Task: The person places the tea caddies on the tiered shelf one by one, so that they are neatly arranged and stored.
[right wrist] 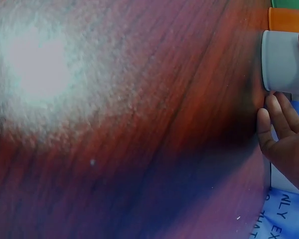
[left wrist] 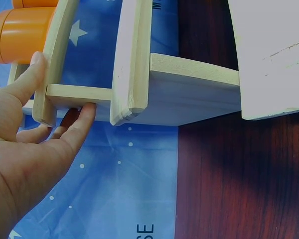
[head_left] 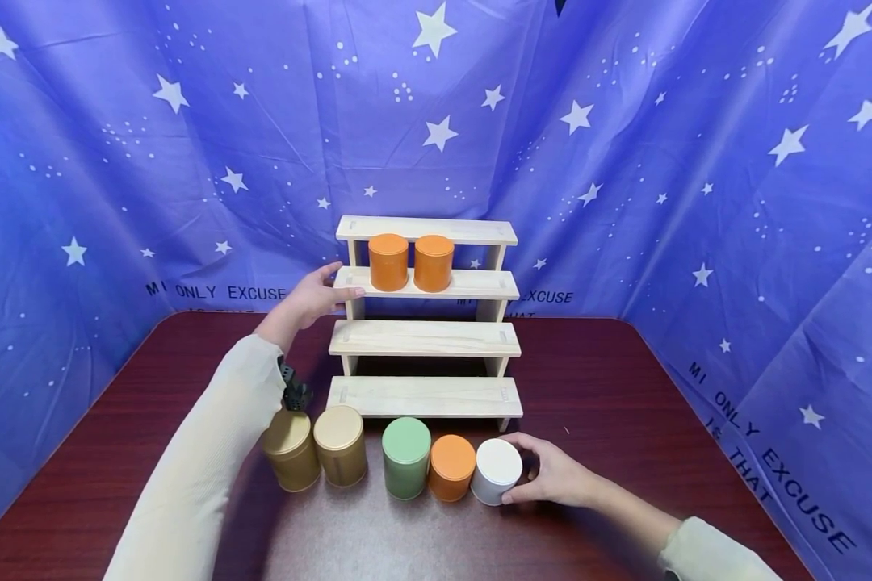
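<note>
A stepped wooden rack stands on the table. My left hand grips the left end of its second step from the top, thumb above and fingers below; the left wrist view shows the thumb near an orange tin. Two orange tins, one left and one right, stand on that step. At the table's front, my right hand holds a white tin between thumb and fingers. Beside it, in a row, stand an orange tin and a green tin.
Two gold tins, one nearer the rack and one farther left, stand below my left forearm. A blue star-patterned cloth hangs behind and beside the dark red table.
</note>
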`<control>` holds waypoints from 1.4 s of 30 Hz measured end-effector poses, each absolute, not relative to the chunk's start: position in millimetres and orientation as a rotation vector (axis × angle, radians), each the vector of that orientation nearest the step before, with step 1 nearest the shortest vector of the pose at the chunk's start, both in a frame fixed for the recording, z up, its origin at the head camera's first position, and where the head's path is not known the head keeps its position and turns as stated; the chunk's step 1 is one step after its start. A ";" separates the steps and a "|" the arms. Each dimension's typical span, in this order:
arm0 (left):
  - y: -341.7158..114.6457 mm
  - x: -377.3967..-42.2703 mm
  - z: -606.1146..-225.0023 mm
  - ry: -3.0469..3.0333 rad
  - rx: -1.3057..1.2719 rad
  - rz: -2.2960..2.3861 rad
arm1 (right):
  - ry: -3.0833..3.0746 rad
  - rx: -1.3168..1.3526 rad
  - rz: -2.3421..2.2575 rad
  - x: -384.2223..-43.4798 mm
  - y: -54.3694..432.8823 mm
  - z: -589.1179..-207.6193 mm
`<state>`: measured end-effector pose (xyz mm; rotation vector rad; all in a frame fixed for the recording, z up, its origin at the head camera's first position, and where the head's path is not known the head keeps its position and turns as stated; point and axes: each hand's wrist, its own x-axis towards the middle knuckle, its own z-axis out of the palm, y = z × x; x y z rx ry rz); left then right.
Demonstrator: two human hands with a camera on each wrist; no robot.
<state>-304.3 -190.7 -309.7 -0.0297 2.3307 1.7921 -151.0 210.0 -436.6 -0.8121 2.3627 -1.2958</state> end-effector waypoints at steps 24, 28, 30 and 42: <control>-192.2 -310.2 -314.8 2.369 -0.022 1.768 | 2.477 -0.744 -1.305 -149.1 213.5 -431.4; -192.0 -310.9 -315.5 2.368 -0.013 1.770 | 2.481 -0.733 -1.327 -150.1 217.4 -431.9; -192.2 -311.1 -315.9 2.363 -0.009 1.779 | 2.483 -0.734 -1.339 -151.0 219.4 -431.7; -188.6 -298.6 -302.8 2.325 0.000 1.783 | 2.492 -0.729 -1.403 -153.9 231.5 -423.0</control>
